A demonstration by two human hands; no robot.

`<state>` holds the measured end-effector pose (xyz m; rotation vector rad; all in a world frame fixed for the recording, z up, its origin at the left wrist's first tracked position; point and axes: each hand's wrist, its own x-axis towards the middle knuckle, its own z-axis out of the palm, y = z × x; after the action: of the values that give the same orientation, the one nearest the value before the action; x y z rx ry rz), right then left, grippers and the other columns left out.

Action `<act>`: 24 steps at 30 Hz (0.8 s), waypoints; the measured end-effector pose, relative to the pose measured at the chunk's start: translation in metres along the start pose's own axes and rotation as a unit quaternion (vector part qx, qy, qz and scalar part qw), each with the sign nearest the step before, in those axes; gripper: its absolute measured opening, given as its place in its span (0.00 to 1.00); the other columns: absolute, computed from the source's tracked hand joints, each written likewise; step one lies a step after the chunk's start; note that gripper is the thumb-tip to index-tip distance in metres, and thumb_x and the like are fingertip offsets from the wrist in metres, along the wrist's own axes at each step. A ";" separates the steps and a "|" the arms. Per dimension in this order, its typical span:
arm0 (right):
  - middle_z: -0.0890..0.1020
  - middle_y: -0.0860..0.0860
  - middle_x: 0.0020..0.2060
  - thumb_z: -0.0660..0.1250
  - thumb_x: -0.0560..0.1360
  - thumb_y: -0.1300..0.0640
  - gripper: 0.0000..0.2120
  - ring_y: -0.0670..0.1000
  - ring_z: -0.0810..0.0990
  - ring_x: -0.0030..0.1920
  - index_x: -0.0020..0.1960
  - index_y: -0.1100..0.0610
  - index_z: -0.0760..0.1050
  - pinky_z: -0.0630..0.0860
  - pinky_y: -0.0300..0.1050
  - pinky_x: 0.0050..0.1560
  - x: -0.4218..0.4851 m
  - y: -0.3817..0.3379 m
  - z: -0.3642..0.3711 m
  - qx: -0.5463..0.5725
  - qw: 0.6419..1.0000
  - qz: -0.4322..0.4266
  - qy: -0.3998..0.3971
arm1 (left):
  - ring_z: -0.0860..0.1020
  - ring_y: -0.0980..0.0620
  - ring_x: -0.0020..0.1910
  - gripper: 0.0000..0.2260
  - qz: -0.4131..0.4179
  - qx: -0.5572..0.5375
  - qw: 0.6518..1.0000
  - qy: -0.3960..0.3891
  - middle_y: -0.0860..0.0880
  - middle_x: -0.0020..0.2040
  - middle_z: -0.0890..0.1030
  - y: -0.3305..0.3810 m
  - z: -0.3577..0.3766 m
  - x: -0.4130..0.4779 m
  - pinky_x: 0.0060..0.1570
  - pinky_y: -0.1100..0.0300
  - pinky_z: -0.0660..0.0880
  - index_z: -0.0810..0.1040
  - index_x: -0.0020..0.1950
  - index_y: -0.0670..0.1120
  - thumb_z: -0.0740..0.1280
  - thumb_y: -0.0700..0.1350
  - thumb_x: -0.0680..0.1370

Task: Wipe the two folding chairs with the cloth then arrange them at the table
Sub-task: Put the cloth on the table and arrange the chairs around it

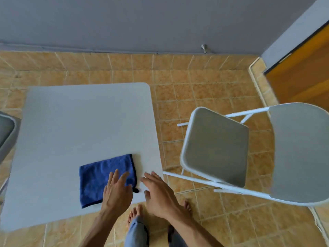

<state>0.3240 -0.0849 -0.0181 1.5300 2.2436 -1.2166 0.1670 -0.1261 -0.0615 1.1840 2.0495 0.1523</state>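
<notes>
- The white table (pixel 71 122) filled the left half of the view, and its top was seen from above.
- The blue cloth (pixel 96 177) lay flat on the tabletop, toward the table's 5 o'clock corner, folded into a rough rectangle with a small dark loop at its near right corner.
- The left hand (pixel 116 191) was spread wide, palm down, over the right part of the cloth. Its fingers were straight and pointed to 12 o'clock, and they gripped nothing. Whether the palm pressed the fabric or hung just above it could not be told.
- The right hand (pixel 160 195) was over the table's 5 o'clock corner, just beside the cloth at its 3 o'clock. Its fingers were loosely splayed and it held nothing.
- One folding chair (pixel 215 147) stood unfolded on the floor at the table's 3 o'clock side, apart from the table edge. It had a grey seat, a white tube frame, and a grey backrest on the side away from the table.
- The second folding chair (pixel 6 129) showed only as a grey seat corner at the table's 9 o'clock side, cut off by the picture's edge.
- The person's bare feet (pixel 135 213) and jeans legs were at 6 o'clock, on the orange tiled floor (pixel 178 97).
- A grey wall (pixel 142 20) ran along 12 o'clock with a metal doorstop (pixel 204 47) at its base, and a wooden door (pixel 302 73) stood at 2 o'clock.
</notes>
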 end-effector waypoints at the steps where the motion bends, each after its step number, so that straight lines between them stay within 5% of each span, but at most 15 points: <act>1: 0.62 0.44 0.79 0.60 0.82 0.59 0.25 0.46 0.55 0.80 0.78 0.49 0.64 0.56 0.44 0.78 -0.017 0.011 -0.020 0.013 0.999 0.025 0.019 | 0.50 0.44 0.80 0.22 0.026 -0.017 0.999 -0.009 0.45 0.80 0.57 0.030 0.001 -0.008 0.74 0.44 0.61 0.66 0.76 0.51 0.60 0.46 0.80; 6: 0.73 0.46 0.73 0.66 0.79 0.56 0.23 0.49 0.70 0.73 0.74 0.49 0.71 0.68 0.44 0.72 -0.113 0.062 -0.122 0.024 0.988 0.115 0.104 | 0.61 0.45 0.77 0.25 0.165 -0.075 0.980 -0.082 0.45 0.77 0.65 0.173 0.002 -0.060 0.74 0.51 0.61 0.63 0.77 0.47 0.62 0.43 0.79; 12: 0.73 0.47 0.73 0.67 0.80 0.52 0.24 0.51 0.72 0.72 0.75 0.51 0.70 0.67 0.41 0.70 -0.221 0.128 -0.216 0.095 0.944 0.200 0.244 | 0.68 0.42 0.71 0.27 0.276 -0.041 0.955 -0.101 0.45 0.74 0.69 0.305 0.002 -0.113 0.70 0.48 0.66 0.63 0.77 0.47 0.64 0.44 0.78; 16: 0.76 0.49 0.70 0.67 0.79 0.50 0.23 0.53 0.76 0.68 0.74 0.49 0.71 0.72 0.42 0.64 -0.236 0.167 -0.247 0.124 0.928 0.218 0.275 | 0.68 0.43 0.72 0.26 0.289 -0.005 0.951 -0.107 0.46 0.74 0.69 0.355 0.011 -0.120 0.71 0.51 0.65 0.63 0.77 0.47 0.64 0.44 0.78; 24: 0.75 0.49 0.71 0.66 0.79 0.52 0.22 0.54 0.74 0.70 0.72 0.50 0.72 0.70 0.45 0.69 -0.260 0.292 -0.332 0.149 0.921 0.198 0.299 | 0.70 0.44 0.71 0.26 0.251 0.008 0.956 -0.153 0.46 0.75 0.69 0.502 0.094 -0.151 0.68 0.54 0.68 0.63 0.77 0.50 0.63 0.46 0.79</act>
<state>0.7857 0.0052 0.1857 2.6181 1.9225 -1.1019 0.6221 0.0152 0.1771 1.6110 1.4551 0.1824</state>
